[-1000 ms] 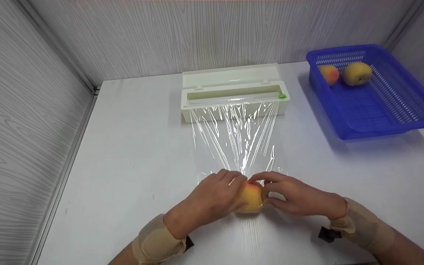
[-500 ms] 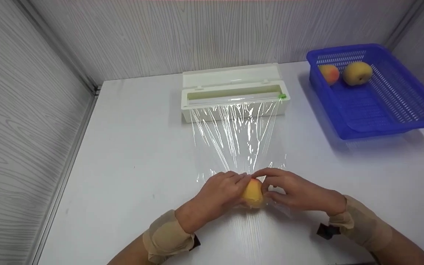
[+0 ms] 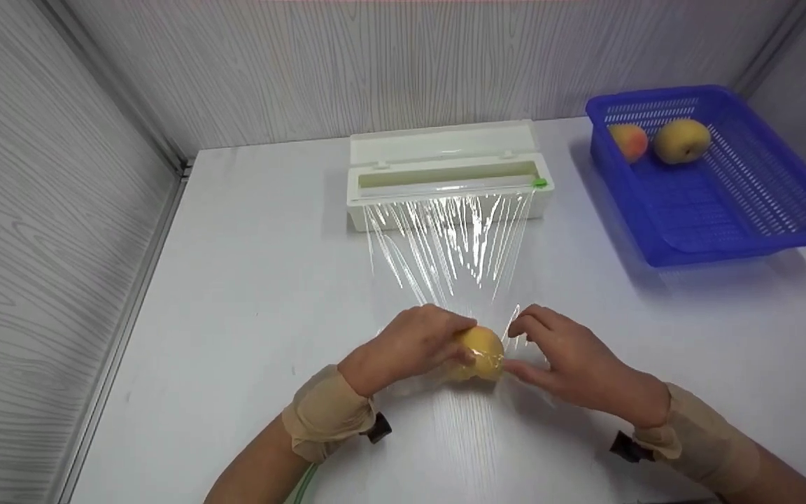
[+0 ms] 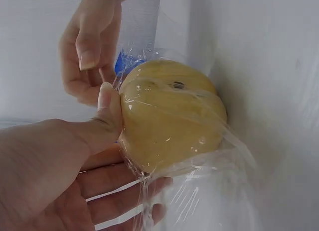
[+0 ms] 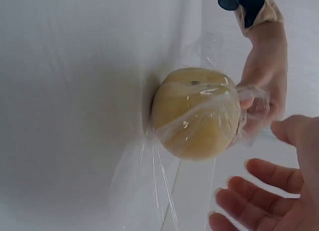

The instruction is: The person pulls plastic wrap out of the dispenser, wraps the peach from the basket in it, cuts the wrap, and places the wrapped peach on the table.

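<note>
Seen from the head, a person's left hand (image 3: 413,346) grips a yellow fruit (image 3: 483,341) from its 9 o'clock side above a white tabletop (image 3: 270,280), while the right hand (image 3: 571,364), its fingertips against the fruit half a second ago, has drawn off toward 3 o'clock with fingers spread. The change appears to leave the left hand alone steadying the fruit, its covering seemingly incomplete: clear film (image 3: 474,241) crosses its near side and runs on at 12 o'clock to an open white box (image 3: 445,143). At 2 o'clock, a blue basket (image 3: 697,217) holds two more fruits (image 3: 683,142). From the left wrist, the left thumb presses the fruit from 9 o'clock, the film lies creased over the skin, and the right hand shows at 10 o'clock. From the right wrist, the right hand's fingers stand apart from the fruit at 4 o'clock, released, as film trails off toward 7 o'clock; whether the fruit rests on the tabletop cannot be told.
</note>
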`<action>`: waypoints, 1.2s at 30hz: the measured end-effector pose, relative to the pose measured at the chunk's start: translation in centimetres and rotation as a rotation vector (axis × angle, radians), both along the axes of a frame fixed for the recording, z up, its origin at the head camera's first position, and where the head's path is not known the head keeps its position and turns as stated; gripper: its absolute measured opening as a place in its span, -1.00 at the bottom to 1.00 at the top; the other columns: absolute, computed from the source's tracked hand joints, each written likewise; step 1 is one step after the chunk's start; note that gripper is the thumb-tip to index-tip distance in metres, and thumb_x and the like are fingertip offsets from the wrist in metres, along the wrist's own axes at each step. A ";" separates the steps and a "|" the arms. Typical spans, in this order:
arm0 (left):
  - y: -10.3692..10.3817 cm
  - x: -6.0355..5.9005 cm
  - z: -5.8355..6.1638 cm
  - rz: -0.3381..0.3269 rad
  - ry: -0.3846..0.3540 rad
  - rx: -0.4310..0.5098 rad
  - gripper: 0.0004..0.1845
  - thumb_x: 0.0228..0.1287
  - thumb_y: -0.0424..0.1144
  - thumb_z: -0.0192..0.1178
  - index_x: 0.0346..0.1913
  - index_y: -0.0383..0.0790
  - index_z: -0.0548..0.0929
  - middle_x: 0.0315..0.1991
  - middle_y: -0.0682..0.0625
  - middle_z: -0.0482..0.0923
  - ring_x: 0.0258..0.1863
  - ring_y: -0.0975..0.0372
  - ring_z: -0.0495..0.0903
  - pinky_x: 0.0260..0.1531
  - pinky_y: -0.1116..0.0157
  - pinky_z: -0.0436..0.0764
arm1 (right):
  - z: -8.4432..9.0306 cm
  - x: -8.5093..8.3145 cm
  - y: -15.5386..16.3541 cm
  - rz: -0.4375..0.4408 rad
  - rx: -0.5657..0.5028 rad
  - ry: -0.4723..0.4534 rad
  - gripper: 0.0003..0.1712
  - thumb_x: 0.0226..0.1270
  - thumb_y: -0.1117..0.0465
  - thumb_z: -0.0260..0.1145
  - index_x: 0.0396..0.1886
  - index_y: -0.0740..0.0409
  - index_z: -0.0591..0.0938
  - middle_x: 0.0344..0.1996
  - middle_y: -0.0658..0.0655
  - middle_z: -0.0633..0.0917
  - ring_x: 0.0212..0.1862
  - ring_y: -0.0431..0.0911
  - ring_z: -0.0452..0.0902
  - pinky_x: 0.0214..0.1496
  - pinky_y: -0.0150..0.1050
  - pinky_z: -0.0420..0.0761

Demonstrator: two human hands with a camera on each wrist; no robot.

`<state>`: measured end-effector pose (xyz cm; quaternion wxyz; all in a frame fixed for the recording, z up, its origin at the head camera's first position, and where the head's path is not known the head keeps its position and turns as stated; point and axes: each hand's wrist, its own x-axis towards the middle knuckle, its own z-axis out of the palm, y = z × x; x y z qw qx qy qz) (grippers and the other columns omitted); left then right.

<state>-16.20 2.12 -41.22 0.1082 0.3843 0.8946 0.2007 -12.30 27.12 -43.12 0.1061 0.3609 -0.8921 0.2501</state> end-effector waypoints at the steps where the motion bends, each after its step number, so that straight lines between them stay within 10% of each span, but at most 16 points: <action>1: 0.0 -0.2 0.1 0.004 -0.028 -0.008 -0.56 0.22 0.00 0.34 0.10 -0.14 0.68 -0.18 0.07 0.73 -0.26 0.27 0.62 -0.20 0.36 0.61 | -0.1 0.2 0.0 -0.011 0.034 -0.011 -0.61 0.23 0.00 0.45 -0.11 0.11 0.56 -0.21 -0.01 0.60 -0.22 -0.17 0.57 -0.24 -0.29 0.61; 6: 0.1 -0.7 0.2 -0.005 -0.075 -0.014 -0.56 0.22 0.03 0.31 0.09 -0.11 0.70 -0.18 0.08 0.73 -0.29 0.30 0.59 -0.20 0.36 0.60 | -0.8 -0.3 0.4 0.014 0.060 -0.090 -0.85 0.24 0.23 0.42 -0.25 0.10 0.62 -0.40 -0.03 0.65 -0.34 -0.24 0.54 -0.33 -0.32 0.59; 15: -0.1 -1.4 -0.1 0.006 -0.136 0.024 -0.52 0.25 0.02 0.27 0.16 -0.14 0.67 -0.03 0.05 0.74 -0.16 0.29 0.67 -0.08 0.37 0.62 | -0.9 -2.6 1.0 0.028 -0.056 -0.498 -0.94 0.36 0.32 0.30 -0.33 0.15 0.67 -0.46 0.03 0.71 -0.42 -0.32 0.53 -0.36 -0.38 0.61; 19: 0.0 -1.7 -0.2 0.011 -0.170 0.038 -0.56 0.29 -0.02 0.26 0.15 -0.15 0.67 -0.03 0.03 0.74 -0.19 0.30 0.65 -0.14 0.41 0.60 | -1.2 -2.5 0.2 -0.014 0.041 -0.346 -0.95 0.32 0.29 0.34 -0.36 0.10 0.66 -0.52 -0.07 0.62 -0.44 -0.32 0.43 -0.40 -0.39 0.52; 28: 0.0 -2.9 -0.6 0.013 -0.281 0.065 -0.62 0.40 -0.08 0.18 0.17 -0.15 0.67 0.00 0.01 0.73 -0.03 0.25 0.67 0.01 0.34 0.60 | -0.4 -1.3 -1.1 -0.121 0.128 0.337 -0.65 0.00 0.42 0.43 -0.17 0.18 0.59 -0.27 0.09 0.60 -0.27 -0.03 0.52 -0.27 -0.16 0.54; 36: -0.5 -4.0 -1.3 0.043 -0.332 0.124 -0.63 0.48 -0.07 0.07 0.17 -0.17 0.66 0.13 -0.04 0.68 0.16 0.16 0.63 0.18 0.25 0.56 | 0.7 0.7 -3.3 0.029 0.096 0.489 -0.65 0.08 0.35 0.28 -0.07 0.28 0.62 -0.16 0.17 0.64 -0.14 0.05 0.56 -0.07 -0.12 0.61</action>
